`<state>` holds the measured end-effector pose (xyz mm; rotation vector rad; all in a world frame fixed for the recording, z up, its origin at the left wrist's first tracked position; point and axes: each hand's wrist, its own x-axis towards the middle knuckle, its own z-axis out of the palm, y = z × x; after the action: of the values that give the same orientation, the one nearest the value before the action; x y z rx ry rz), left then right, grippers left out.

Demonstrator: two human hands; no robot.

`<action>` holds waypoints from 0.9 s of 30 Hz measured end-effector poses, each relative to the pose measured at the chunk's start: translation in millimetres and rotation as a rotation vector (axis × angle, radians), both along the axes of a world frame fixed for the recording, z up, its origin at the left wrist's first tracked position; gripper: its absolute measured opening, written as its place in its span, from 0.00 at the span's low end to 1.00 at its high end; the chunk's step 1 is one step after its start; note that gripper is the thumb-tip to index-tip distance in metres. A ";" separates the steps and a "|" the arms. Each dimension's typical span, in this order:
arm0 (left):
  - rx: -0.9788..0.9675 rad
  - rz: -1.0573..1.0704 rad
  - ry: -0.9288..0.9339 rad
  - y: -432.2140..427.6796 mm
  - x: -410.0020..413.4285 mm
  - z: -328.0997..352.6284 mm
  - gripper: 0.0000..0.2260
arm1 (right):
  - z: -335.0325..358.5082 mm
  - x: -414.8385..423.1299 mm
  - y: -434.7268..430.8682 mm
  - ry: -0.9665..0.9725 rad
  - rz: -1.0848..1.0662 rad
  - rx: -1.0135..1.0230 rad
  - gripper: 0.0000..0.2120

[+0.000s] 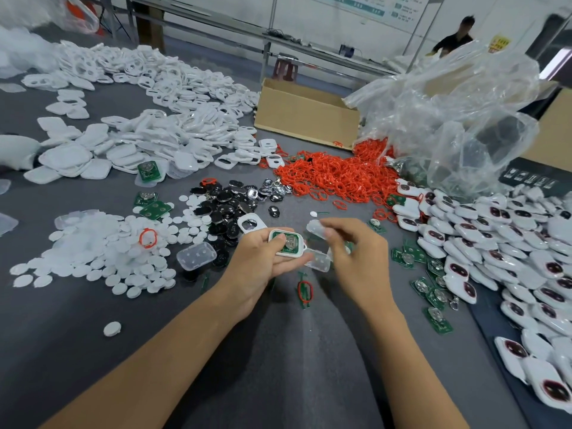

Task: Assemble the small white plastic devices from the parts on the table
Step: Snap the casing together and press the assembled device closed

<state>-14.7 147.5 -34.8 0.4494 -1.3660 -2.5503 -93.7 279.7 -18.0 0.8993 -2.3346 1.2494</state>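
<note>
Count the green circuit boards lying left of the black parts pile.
3: upper board against the white shell heap; middle board and lower board nearer, beside the white discs. More may be buried under heaps.

Over a grey table (278, 351), the left hand (263, 264) grips an oval white plastic shell (289, 253) with a green circuit board (286, 241) seated in it, thumb resting on the board. The right hand (356, 252) pinches a blurred clear plastic cover (314, 227) just beside the shell. A heap of white round plastic discs (108, 252) lies to the left. Red rubber rings (334, 174) are piled beyond the hands, and closed white devices (495, 243) are stacked to the right.
</note>
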 end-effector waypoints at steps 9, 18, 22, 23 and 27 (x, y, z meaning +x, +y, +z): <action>0.029 -0.036 -0.030 0.6 1.7 5.3 0.09 | 17.5 -99.8 113.0 -0.228 -0.787 0.681 0.16; 0.020 -0.063 -0.036 -0.1 2.9 6.2 0.09 | 16.0 -115.6 121.8 -0.181 -0.763 0.916 0.10; 0.019 -0.065 -0.042 0.7 1.6 5.7 0.09 | 15.7 -107.6 125.0 -0.206 -0.640 0.707 0.16; 0.016 -0.064 -0.045 0.8 1.2 5.9 0.09 | 15.8 -104.0 123.5 -0.216 -0.577 0.627 0.19; 0.005 -0.061 -0.047 1.1 1.3 6.0 0.09 | 18.8 -84.1 105.5 -0.153 -0.355 0.439 0.26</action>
<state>-13.4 148.6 -28.9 0.4788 -1.4107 -2.6079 -177.8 385.2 0.7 0.4794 -2.7936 0.6976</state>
